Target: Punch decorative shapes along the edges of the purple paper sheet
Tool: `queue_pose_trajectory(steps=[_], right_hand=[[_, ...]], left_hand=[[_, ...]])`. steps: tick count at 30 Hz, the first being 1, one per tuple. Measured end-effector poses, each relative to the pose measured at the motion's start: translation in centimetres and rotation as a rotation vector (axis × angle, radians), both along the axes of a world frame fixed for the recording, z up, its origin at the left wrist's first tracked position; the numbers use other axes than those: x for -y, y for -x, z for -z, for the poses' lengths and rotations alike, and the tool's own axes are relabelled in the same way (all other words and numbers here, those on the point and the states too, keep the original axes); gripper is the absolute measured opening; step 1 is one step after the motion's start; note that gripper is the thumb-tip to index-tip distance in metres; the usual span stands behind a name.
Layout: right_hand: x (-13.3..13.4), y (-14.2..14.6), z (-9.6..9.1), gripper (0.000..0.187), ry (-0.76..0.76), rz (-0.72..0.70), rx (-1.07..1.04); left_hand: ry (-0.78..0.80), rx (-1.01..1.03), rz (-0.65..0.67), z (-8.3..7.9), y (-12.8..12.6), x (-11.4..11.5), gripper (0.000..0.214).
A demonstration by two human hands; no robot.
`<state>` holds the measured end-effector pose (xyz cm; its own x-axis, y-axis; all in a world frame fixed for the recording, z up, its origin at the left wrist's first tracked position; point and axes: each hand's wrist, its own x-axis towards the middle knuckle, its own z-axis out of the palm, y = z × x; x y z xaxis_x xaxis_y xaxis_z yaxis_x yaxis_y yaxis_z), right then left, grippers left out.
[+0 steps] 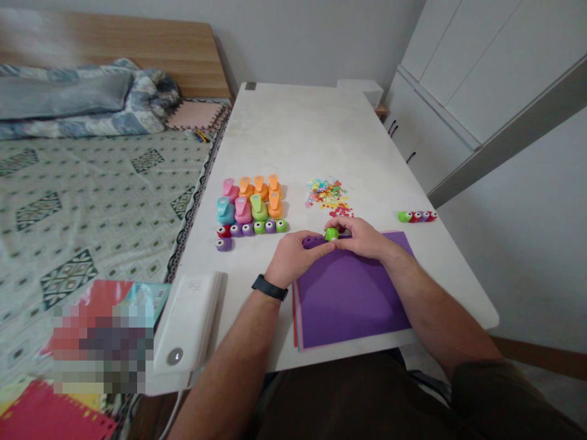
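Note:
My right hand (360, 238) is closed around a small green craft punch (331, 234) at the far edge of the purple paper (355, 299). My left hand (298, 253) pinches that same edge, its thumb reaching to the punch. Small holes run along the paper's edge beside my left fingers. Under the purple sheet, other coloured sheets (296, 318) stick out at the left. Just beyond my hands lies a pile of punched paper confetti (328, 194), with red pieces (342, 211) nearest my right fingers.
Left of my hands stand rows of larger lever punches (243, 211) and small punches (247, 229). More small punches (417, 216) line up at the right. A white power bank (188, 324) with a cable sits at the table's (293, 134) near left corner. A bed (114, 201) adjoins the left side.

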<state>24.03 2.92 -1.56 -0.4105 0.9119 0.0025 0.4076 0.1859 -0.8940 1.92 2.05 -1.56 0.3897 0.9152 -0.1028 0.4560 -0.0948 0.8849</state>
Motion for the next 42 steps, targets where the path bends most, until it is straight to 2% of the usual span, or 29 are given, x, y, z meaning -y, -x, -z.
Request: queue_pose_trajectory(steps=[6,14,21,32,42], right_hand=[[-0.1,-0.6,-0.1,0.034,-0.026,0.109,-0.017],[-0.5,-0.5,0.7,0.037,0.132,0.247,-0.309],[-0.8,-0.5,0.7,0.051,0.181,0.355,-0.317],[-1.0,-0.5,0.7,0.057,0.287,0.390,-0.468],[-1.3,-0.7,0.9,0.059,0.290,0.420,-0.494]], left_hand=[[0.004,-0.035,-0.010,0.2,0.1,-0.2,0.040],[-0.013,-0.058,-0.042,0.1,0.1,0.0,0.034],[-0.053,-0.062,-0.047,0.2,0.1,0.0,0.030],[-0.075,-0.090,-0.043,0.1,0.1,0.1,0.031],[-0.048,-0.076,-0.037,-0.6,0.1,0.4,0.031]])
